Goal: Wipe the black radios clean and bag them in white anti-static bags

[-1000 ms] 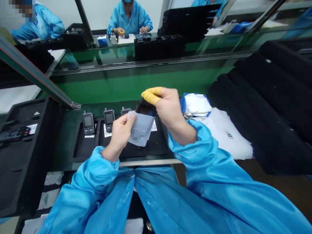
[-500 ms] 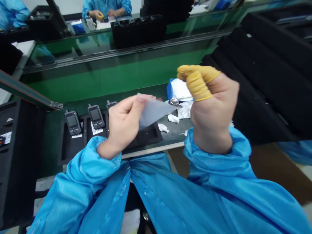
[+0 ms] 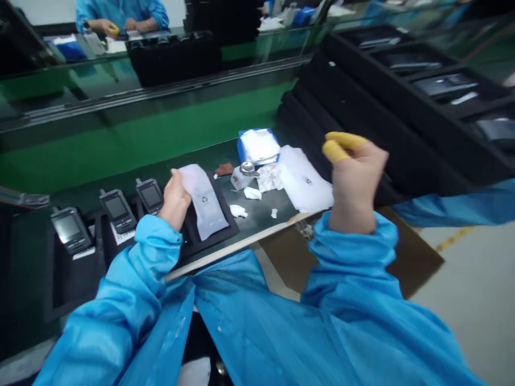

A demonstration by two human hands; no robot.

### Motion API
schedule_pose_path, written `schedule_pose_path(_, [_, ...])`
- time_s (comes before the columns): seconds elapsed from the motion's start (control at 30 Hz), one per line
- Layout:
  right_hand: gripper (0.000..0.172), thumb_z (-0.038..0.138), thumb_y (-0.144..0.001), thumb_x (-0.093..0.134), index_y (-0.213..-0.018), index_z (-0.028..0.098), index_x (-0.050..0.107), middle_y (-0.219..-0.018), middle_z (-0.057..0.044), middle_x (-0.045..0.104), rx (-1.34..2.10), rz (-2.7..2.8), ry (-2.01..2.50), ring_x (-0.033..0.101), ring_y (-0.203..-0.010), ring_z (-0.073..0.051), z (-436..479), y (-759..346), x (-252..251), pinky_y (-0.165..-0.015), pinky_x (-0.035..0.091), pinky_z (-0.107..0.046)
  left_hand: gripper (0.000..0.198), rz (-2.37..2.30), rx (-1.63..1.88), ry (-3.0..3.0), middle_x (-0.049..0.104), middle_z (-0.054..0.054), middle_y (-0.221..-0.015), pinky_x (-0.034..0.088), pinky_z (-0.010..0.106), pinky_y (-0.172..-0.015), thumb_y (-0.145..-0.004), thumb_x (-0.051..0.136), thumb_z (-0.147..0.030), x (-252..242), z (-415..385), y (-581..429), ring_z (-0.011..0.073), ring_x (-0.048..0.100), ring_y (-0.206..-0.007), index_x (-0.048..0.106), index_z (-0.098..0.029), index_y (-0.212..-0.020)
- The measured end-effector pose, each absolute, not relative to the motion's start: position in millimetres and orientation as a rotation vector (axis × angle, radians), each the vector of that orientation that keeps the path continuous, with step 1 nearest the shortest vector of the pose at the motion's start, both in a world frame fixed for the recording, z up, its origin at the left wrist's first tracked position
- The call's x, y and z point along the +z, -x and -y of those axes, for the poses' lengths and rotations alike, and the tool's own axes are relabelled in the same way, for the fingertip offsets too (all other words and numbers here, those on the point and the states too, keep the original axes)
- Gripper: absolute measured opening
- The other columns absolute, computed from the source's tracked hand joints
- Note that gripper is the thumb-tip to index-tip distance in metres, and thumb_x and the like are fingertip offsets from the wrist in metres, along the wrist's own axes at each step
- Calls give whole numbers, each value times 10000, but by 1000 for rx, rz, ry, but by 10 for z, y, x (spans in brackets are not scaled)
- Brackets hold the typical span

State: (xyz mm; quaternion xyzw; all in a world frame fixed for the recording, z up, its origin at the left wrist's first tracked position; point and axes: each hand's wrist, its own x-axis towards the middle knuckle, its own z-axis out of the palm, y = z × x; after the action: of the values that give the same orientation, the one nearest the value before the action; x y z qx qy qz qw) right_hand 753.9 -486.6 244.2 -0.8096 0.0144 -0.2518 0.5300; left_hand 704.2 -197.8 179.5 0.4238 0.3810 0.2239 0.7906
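My left hand (image 3: 176, 201) is closed on the upper end of a frosted plastic bag (image 3: 206, 206). The bag looks flat, has a dark recycling mark, and hangs over the right end of a black tray (image 3: 232, 231). Raised at the right, my right hand (image 3: 356, 169) is closed, with yellow finger covers on its thumb and a finger; anything between its fingertips is hidden. Handheld devices with stub antennas lie in the tray: one at the left (image 3: 71, 230), a second (image 3: 117, 210) beside it, and a third (image 3: 149, 195) near my left hand.
More frosted bags (image 3: 301, 179) lie at the bench's right, beside a blue box of white wipes (image 3: 259, 146), a metal-topped bottle (image 3: 241, 177) and crumpled wipes (image 3: 270, 177). Stacked black trays (image 3: 362, 102) rise at the right. A co-worker (image 3: 120, 16) sits beyond the glass partition.
My view has turned right. The bag in my left hand has gone lower, from between my hands to over the tray. My right hand stays raised and closed.
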Motion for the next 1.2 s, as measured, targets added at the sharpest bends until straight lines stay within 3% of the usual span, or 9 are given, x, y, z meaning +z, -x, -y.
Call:
schedule_pose_path(0.07, [317, 119, -788, 640, -1097, 69, 694, -1077, -143, 727, -425, -259, 2197, 684, -976, -196, 5017, -7748, 2226, -934, 521, -348, 307, -820, 506, -941, 675, 30, -716, 555, 303, -868, -988, 420, -222, 1769, 1934, -7094, 144, 703, -804, 546, -169, -713])
schedule_pose_path(0.2, [253, 132, -674, 739, -906, 32, 743, -977, -216, 721, -187, -409, 2417, 668, -967, -324, 5194, -7989, 1763, -933, 495, -451, 106, -796, 591, -1033, 646, -15, -738, 516, 294, -916, -878, 543, -91, 1824, 1860, -7091, 121, 676, -838, 554, -181, -823])
schedule_pose_path(0.4, [174, 78, -713, 610, -830, 72, 738, -1008, -199, 704, -127, -419, 2470, 637, -987, -269, 5238, -8042, 1452, -970, 457, -363, 250, -630, 733, -1259, 677, -3, -978, 441, 367, -1044, -733, 708, -107, 1963, 1769, -6886, 185, 609, -1103, 568, -215, -910])
schedule_pose_path(0.53, [206, 107, -736, 559, -863, 60, 714, -992, -203, 688, -212, -434, 2425, 627, -970, -267, 5266, -8041, 1573, -948, 459, -370, 276, -526, 801, -1342, 660, 33, -1017, 446, 385, -1044, -700, 684, -118, 2016, 1860, -6725, 181, 612, -1072, 564, -205, -933])
schedule_pose_path(0.73, [222, 332, -820, 532, -904, 157, 639, -959, -81, 647, -440, -218, 2238, 607, -849, -180, 4783, -7654, 1983, -819, 495, -323, 268, -332, 383, -1485, 710, 45, -906, 515, 362, -895, -638, 749, -315, 2095, 2248, -6383, 200, 655, -892, 670, -197, -866])
schedule_pose_path(0.83, [196, 389, -811, 560, -833, 201, 611, -811, -21, 617, -491, 170, 2019, 565, -696, -149, 4230, -7229, 2143, -691, 489, -304, 432, -220, 26, -1439, 738, 89, -1008, 501, 396, -927, -562, 828, -440, 2138, 2464, -6236, 257, 662, -985, 709, -195, -897])
schedule_pose_path(0.9, [155, 359, -792, 585, -790, 209, 622, -773, -25, 605, -459, 438, 2061, 553, -666, -153, 3866, -6932, 2181, -641, 478, -300, 536, -166, 10, -1317, 737, 95, -1031, 501, 377, -930, -524, 844, -540, 2161, 2506, -6191, 267, 659, -1031, 706, -200, -915])
schedule_pose_path(1.0, [142, 285, -810, 550, -725, 208, 633, -757, -58, 600, -465, 780, 2181, 565, -671, -170, 3446, -6590, 2123, -588, 477, -295, 548, -208, 115, -1154, 730, 62, -838, 532, 318, -800, -551, 800, -645, 2173, 2340, -6162, 224, 684, -876, 692, -193, -840])
schedule_pose_path(1.2, [216, 224, -877, 491, -825, 205, 700, -867, -102, 639, -476, 1127, 2177, 619, -759, -184, 3008, -6273, 1878, -619, 529, -293, 435, -440, 262, -1054, 684, 19, -674, 516, 266, -643, -549, 838, -536, 2119, 1779, -5924, 145, 636, -645, 699, -167, -734])
